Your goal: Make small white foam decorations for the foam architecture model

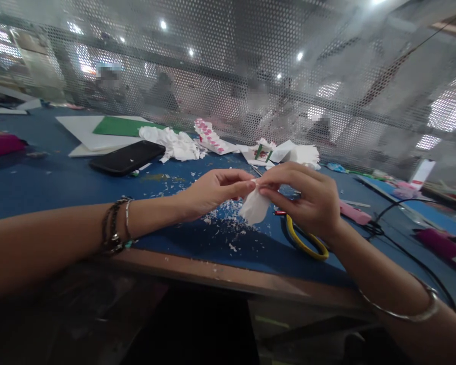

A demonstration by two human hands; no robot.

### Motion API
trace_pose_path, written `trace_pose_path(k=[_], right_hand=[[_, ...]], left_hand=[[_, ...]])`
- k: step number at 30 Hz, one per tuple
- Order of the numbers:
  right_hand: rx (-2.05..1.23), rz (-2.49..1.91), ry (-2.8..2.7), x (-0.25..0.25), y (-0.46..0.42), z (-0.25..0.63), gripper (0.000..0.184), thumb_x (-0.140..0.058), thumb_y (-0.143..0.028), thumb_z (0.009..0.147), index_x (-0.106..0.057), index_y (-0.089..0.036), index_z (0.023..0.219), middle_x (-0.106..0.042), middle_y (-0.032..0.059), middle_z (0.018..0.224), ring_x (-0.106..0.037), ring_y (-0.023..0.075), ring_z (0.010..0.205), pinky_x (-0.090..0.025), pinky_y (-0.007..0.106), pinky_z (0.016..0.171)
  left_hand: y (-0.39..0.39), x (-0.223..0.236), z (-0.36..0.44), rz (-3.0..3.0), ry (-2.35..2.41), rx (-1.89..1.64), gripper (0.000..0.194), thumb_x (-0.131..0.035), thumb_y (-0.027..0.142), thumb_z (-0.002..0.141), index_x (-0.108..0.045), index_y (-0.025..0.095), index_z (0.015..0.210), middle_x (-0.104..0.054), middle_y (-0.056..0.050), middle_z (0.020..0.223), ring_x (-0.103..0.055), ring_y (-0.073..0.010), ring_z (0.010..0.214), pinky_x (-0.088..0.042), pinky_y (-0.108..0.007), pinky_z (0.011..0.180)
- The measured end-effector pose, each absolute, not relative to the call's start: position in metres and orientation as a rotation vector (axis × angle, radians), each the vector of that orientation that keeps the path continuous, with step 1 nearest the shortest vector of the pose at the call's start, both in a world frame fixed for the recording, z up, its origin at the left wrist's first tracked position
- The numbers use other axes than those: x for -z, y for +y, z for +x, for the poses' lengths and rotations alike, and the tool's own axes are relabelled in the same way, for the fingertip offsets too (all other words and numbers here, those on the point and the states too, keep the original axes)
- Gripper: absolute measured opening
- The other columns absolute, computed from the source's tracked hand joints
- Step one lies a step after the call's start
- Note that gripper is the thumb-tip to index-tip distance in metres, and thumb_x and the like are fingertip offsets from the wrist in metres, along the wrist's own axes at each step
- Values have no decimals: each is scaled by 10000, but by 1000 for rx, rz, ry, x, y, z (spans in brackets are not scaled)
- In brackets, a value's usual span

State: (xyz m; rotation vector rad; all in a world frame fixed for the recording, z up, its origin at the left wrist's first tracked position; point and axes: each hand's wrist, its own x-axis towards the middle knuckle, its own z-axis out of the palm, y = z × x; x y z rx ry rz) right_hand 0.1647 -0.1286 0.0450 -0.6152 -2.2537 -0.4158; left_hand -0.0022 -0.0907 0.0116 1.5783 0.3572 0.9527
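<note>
A small piece of white paper [255, 207] hangs between my hands above the blue tabletop [167, 230]. My left hand [216, 191] pinches its upper edge between thumb and fingers. From the other side, my right hand [302, 195] grips the same edge, fingertips almost touching those of the left. Scattered white paper bits [228, 225] lie on the table under the hands. Close below my right hand rest scissors with yellow and dark handles [307, 243]; their blades are mostly hidden.
Behind my left hand lie a black phone [127, 158], a crumpled white paper heap [171, 143] and a green sheet [123, 126]. A pink-patterned paper strip [213, 138] lies farther back. A black cable [406, 248] runs at right. A perforated metal screen [213, 61] stands behind the table.
</note>
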Motion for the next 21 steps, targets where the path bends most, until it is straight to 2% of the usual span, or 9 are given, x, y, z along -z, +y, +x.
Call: trace_pose_path(k=[6, 11, 21], right_hand=[[419, -610, -2212, -40, -127, 164, 96, -516, -109, 761, -566, -188, 784, -608, 13, 734, -566, 107, 683, -459, 241, 641], [452, -601, -2211, -38, -126, 164, 102, -503, -86, 756, -555, -171, 778, -598, 20, 724, -557, 101, 674, -455, 234, 638], [480, -672, -2209, -39, -127, 167, 102, -501, -91, 754, -532, -188, 756, -598, 9, 720, -561, 112, 692, -451, 242, 657]], left_hand=[[-93, -15, -1, 1490, 375, -939, 14, -562, 163, 695, -564, 157, 683, -458, 66, 532, -386, -39, 468, -312, -160, 463], [-92, -17, -1, 1445, 351, -928, 16, -570, 136, 687, -569, 137, 703, -524, 48, 587, -456, -43, 519, -340, -164, 493], [-86, -17, -6, 1432, 265, -923, 41, -602, 108, 673, -571, 133, 679, -545, 45, 620, -491, -44, 550, -381, -163, 527]])
